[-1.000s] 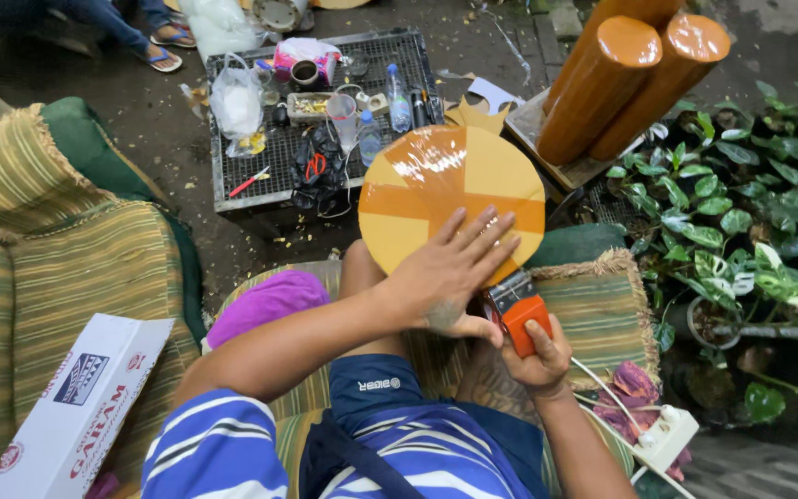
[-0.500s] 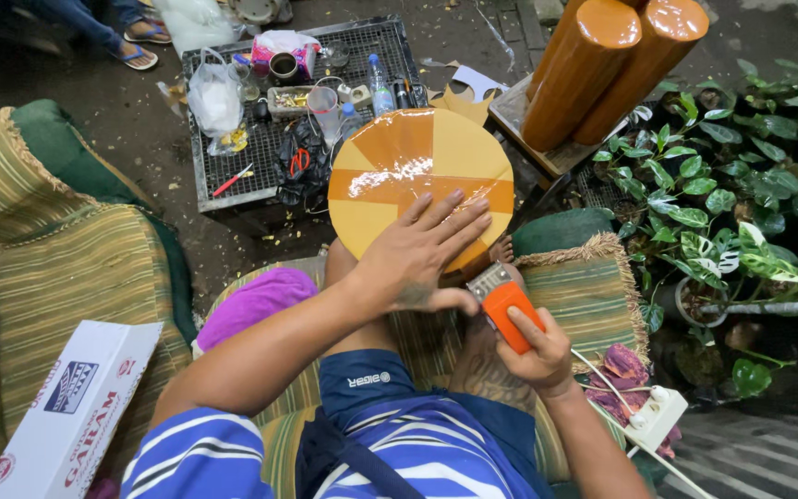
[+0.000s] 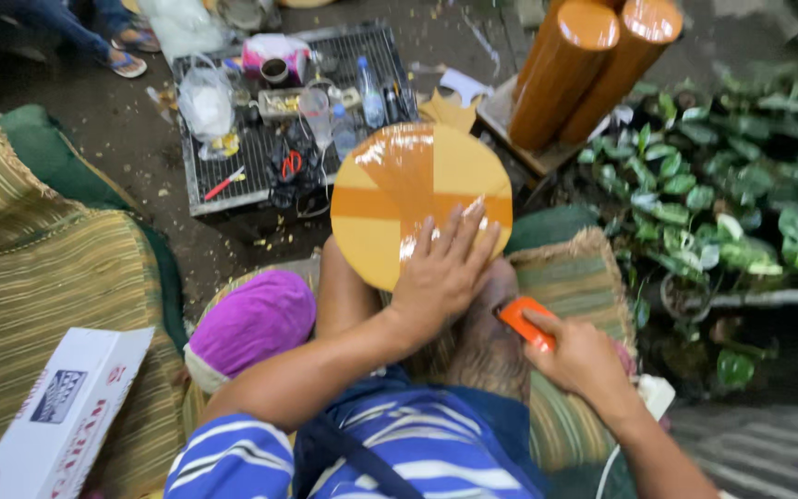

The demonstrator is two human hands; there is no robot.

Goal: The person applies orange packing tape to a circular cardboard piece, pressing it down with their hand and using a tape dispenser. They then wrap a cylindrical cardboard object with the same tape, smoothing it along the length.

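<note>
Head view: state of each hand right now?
Left hand: open, flat on the round taped disc.
Right hand: closed around the orange tool.

Makeshift outdoor craft workshop, dirt floor, wire rack [image 3: 233, 176] of tools, potted plants [image 3: 741, 222], striped cushions [image 3: 57, 277]

Cluttered black wire grate [image 3: 233, 180] up top with red-handled scissors [image 3: 290, 164] and plastic bottles, two tall orange cylinders [image 3: 593, 65], leafy green plants [image 3: 741, 194], purple cushion [image 3: 251, 319], white cardboard box [image 3: 62, 416].

Head view, steeply downward (close), over lap
</note>
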